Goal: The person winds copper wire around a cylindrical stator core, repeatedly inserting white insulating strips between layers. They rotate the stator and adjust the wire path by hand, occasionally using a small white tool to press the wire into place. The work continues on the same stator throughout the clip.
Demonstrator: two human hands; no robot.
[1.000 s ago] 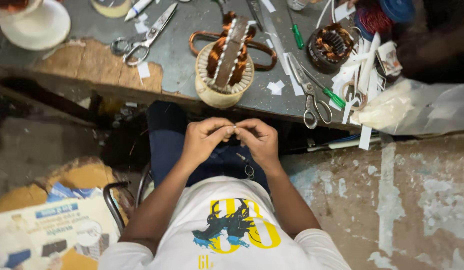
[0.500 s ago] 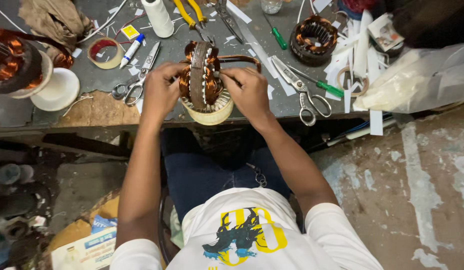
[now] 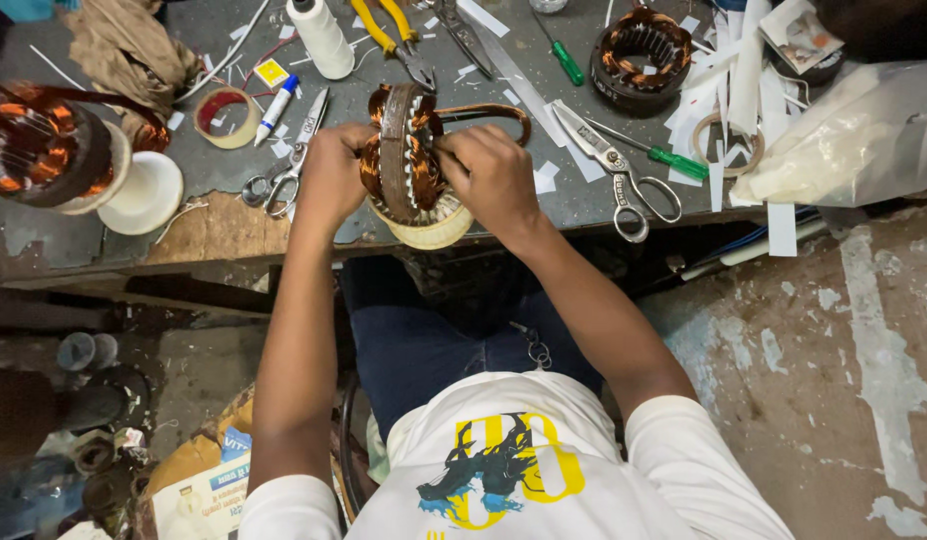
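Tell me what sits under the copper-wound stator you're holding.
The stator stands on edge on a cream round spool or tape roll at the table edge. Left hand and right hand cover the contact at both sides.

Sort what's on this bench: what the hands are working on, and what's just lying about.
In hand: left hand and right hand grip the copper-wound stator on its cream stand.

Lying about: scissors, thread spool, yellow pliers, green screwdriver, tape roll, second stator.
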